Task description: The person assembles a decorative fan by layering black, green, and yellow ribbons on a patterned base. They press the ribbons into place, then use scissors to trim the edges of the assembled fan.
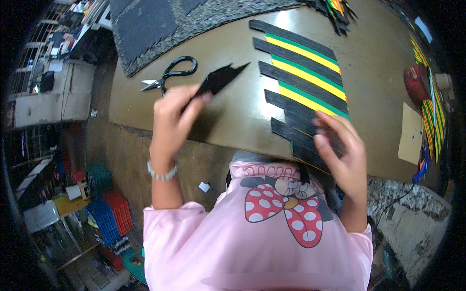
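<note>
My left hand (177,114) is raised over the table's near left part, thumb and fingers pinched on a dark black piece of material (221,80) with a jagged edge and a pointed tip. Black-handled scissors (179,68) lie just beyond it, blades pointing left. Right of centre, flat ribbed strips (303,70) in black, green and yellow lie side by side at a slant, their left ends staggered. My right hand (344,150) rests at the near right end of these strips, thumb and fingers apart, fingertips touching the black ones. Its palm hides part of the strips.
A grey speckled mat with dark patches (150,29) covers the table's far left. More coloured strips (337,12) lie at the far edge. On the right are a dark red round object (416,83), a tan card (411,133) and striped strips (439,131). Stacked crates (109,216) stand lower left.
</note>
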The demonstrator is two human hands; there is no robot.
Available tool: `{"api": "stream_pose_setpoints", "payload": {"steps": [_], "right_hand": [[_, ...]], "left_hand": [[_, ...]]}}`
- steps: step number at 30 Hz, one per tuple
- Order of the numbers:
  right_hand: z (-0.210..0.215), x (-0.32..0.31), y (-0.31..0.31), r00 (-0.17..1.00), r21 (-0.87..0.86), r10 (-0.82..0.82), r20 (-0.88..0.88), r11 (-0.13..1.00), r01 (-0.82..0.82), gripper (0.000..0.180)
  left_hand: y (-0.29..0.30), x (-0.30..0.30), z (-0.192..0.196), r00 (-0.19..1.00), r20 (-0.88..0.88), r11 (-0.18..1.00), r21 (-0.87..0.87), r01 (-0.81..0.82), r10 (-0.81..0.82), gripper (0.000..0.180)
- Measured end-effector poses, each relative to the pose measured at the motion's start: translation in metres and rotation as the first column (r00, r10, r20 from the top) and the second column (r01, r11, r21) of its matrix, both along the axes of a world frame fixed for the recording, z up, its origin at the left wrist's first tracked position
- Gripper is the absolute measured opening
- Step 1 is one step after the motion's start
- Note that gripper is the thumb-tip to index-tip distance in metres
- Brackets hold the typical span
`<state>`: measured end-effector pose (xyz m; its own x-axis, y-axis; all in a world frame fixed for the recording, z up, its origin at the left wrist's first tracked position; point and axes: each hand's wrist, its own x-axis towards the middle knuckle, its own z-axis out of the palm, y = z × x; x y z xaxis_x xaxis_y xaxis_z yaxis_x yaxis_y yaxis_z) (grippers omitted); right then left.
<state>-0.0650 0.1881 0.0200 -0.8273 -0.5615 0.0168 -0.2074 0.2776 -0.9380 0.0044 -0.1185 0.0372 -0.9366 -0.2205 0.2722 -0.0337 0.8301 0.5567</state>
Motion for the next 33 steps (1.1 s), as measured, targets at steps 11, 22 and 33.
{"api": "stream_pose_setpoints", "payload": {"steps": [11, 22, 33], "right_hand": [[-0.038, 0.029, -0.028, 0.821, -0.581, 0.027, 0.570, 0.719, 0.380, 0.008], [0.026, -0.017, 0.112, 0.904, -0.533, -0.224, 0.364, 0.746, 0.399, 0.022], [-0.010, -0.065, -0.016, 0.896, 0.104, 0.215, 0.388, 0.956, -0.274, 0.019]], "left_hand": [[0.099, 0.005, -0.022, 0.989, 0.004, 0.571, 0.817, 0.083, -0.149, 0.023], [-0.049, -0.006, -0.068, 0.818, 0.082, 0.798, 0.182, -0.574, 0.570, 0.073], [0.088, -0.047, -0.046, 0.929, 0.262, 0.359, 0.920, -0.157, -0.263, 0.020]]}}
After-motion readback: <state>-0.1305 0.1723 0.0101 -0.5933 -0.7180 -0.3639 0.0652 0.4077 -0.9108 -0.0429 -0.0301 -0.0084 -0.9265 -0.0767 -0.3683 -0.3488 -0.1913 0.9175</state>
